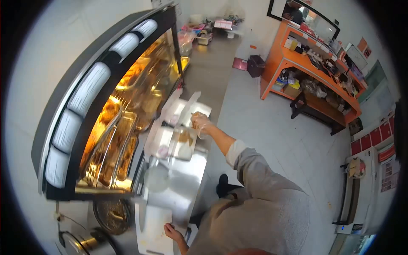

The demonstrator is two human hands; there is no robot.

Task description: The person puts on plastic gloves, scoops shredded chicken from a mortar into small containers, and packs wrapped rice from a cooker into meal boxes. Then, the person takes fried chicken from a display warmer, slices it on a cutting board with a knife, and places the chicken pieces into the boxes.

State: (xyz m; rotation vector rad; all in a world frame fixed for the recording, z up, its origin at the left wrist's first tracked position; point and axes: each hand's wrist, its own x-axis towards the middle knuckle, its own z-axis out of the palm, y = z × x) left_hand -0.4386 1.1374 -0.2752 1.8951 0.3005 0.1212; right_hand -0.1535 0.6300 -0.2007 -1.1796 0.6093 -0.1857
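My right hand [200, 122], which seems to wear a clear plastic glove, reaches over an open white takeaway box [204, 109]. Its fingers are bent together; whatever they hold is too small to make out. Just below it, a second open white takeaway box [161, 138] contains brown food [185, 137] and a pale round item [185, 151]. My left hand [173, 233] is low, by the edge of a white cutting board [148, 229]. Its fingers are curled in, with nothing visible in them.
A lit glass food warmer [114, 123] with trays of browned food borders the steel counter [187, 180]. A round translucent item [156, 177] lies near the boxes. A dark round pan [111, 216] and a metal pot [87, 244] stand lower left. Behind are an orange desk [276, 55] and a dark bench [318, 112].
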